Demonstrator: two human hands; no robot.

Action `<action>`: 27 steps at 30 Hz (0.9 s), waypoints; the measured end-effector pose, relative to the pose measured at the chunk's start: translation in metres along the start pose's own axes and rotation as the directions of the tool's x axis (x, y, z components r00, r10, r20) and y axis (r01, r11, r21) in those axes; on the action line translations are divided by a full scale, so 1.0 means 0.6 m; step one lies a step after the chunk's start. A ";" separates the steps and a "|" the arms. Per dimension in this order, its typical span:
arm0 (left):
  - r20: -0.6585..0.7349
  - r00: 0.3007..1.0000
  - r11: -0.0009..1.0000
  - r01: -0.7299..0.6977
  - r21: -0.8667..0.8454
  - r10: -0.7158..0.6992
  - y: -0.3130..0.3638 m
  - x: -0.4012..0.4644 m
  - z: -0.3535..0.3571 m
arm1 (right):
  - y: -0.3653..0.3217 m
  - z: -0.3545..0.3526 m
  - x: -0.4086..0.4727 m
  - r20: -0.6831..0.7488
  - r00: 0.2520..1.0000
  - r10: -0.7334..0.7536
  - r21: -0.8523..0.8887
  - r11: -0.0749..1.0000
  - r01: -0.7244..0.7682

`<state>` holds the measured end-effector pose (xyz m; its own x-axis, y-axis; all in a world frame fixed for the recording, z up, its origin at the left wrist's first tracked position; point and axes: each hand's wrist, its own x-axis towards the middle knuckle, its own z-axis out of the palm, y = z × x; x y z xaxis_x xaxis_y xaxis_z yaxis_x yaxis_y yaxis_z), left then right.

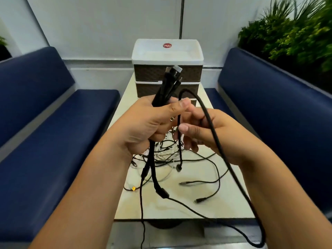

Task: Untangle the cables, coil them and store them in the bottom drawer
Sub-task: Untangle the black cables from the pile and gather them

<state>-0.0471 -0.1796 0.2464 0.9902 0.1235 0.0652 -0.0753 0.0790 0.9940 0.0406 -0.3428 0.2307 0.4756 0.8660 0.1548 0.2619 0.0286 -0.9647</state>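
Observation:
My left hand [150, 121] grips a bundle of black cables [167, 83] above the table, their plug ends sticking up past my fist. My right hand [213, 130] pinches a thick black cable [222, 153] that loops up beside the bundle and hangs down off the table's near edge. Under both hands a tangle of black and white cables [167, 151] lies on the table [179, 207], with loose plug ends spread toward me. A drawer unit [168, 74] with brown woven fronts and a white top stands at the table's far end; its lowest drawer is mostly hidden behind my hands.
Blue padded benches [53, 133] [280, 108] flank the narrow table on both sides. Green plants [291, 36] stand behind the right bench. A pale wall [107, 24] closes the far end behind the drawer unit.

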 end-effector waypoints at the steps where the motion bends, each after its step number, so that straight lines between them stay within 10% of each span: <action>1: -0.006 1.000 1.000 0.017 0.022 -0.017 -0.002 -0.007 0.011 | 0.002 -0.002 -0.015 0.005 1.000 -0.005 0.007 1.000 0.005; 14: -0.245 0.961 0.989 0.104 -0.106 -0.127 -0.070 -0.076 0.070 | 0.164 -0.025 -0.174 -0.014 0.866 0.500 -0.379 0.799 -0.467; 27: -0.224 0.973 0.965 -0.010 -0.263 -0.051 -0.087 -0.110 0.107 | 0.332 0.050 -0.230 0.142 0.720 0.679 -0.657 0.609 -0.444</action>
<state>-0.1009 -0.2555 0.1958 0.9412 0.3378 -0.0066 -0.1138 0.3354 0.9352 0.0019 -0.4413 0.0105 0.4006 0.7140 -0.5742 0.4999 -0.6955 -0.5161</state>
